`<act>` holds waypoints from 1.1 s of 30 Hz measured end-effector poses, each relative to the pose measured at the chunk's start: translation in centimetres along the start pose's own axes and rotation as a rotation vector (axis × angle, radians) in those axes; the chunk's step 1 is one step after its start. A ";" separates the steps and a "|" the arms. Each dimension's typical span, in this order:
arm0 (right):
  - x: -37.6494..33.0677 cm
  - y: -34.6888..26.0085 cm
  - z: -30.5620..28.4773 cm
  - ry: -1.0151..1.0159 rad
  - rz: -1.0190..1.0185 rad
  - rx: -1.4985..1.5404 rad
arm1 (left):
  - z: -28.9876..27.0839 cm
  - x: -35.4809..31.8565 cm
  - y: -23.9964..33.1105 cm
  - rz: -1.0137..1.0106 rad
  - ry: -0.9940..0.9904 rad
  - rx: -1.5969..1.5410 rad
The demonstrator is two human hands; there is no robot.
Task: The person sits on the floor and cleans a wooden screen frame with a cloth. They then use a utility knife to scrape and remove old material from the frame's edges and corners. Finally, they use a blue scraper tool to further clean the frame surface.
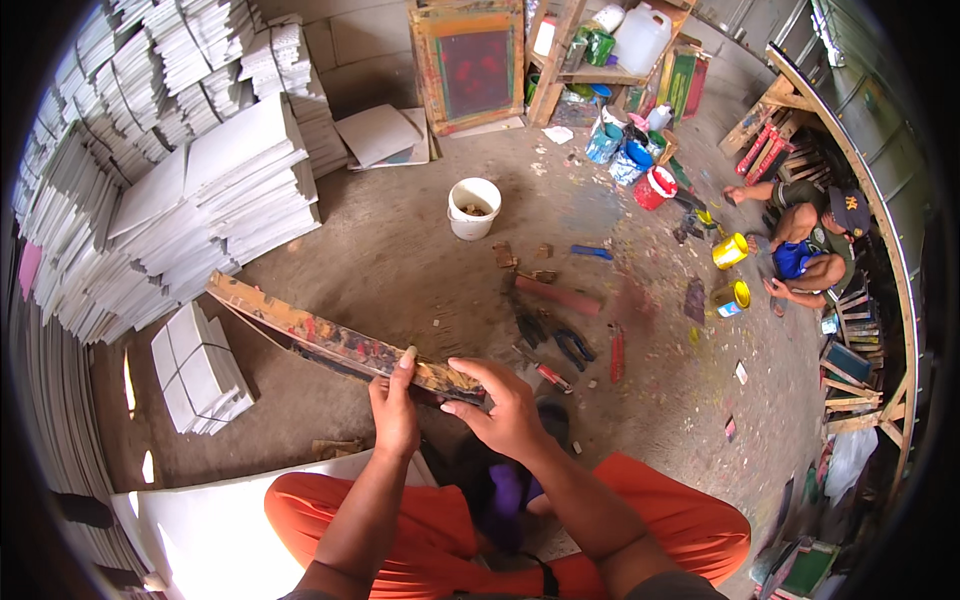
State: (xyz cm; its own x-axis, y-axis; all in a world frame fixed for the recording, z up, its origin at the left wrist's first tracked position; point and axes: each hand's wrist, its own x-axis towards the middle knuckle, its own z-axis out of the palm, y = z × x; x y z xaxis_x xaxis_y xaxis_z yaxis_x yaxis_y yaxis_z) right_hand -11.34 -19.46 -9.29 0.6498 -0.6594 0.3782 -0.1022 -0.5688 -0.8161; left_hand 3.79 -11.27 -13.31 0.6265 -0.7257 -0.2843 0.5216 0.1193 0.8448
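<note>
I hold a long, paint-stained wooden frame [320, 335] up in front of me, seen nearly edge-on and tilted, its far end toward the upper left. My left hand [396, 408] grips its near end, thumb on the upper edge. Close by, my right hand [497, 405] clasps the end corner, thumb and fingers on either side. On the floor beyond my hands lie a hammer-like tool with a reddish handle [558, 294], dark-handled pliers [574, 349], a red tool [617, 352] and another red-handled tool [553, 377].
Stacked white sheets [245, 165] rise at left, with a tied bundle [200, 372] nearer me. A white bucket [473, 209] stands ahead. Paint cans [655, 187] and a leaning screen frame [472, 75] are farther off. At right, another person [810, 240] crouches beside yellow cans [731, 250].
</note>
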 end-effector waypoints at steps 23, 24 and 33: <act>1.0 -3.5 3.1 0.121 -0.191 -0.471 | -4.1 -2.6 -3.1 -0.019 -0.183 -0.112; 0.7 -3.6 3.5 0.106 -0.207 -0.474 | -4.0 -3.0 -3.1 -0.016 -0.131 -0.264; -2.7 -4.7 4.8 0.020 -0.008 -0.308 | -4.8 -6.0 -0.3 -0.034 0.426 -0.551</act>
State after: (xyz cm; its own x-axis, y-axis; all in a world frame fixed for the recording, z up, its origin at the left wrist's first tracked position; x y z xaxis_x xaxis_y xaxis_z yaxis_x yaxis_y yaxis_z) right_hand -8.96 -12.66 -8.58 0.6371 -0.6621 0.3947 -0.3225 -0.6940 -0.6437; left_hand 2.65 -3.66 -13.99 0.7183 -0.4199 -0.5548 0.6925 0.5089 0.5114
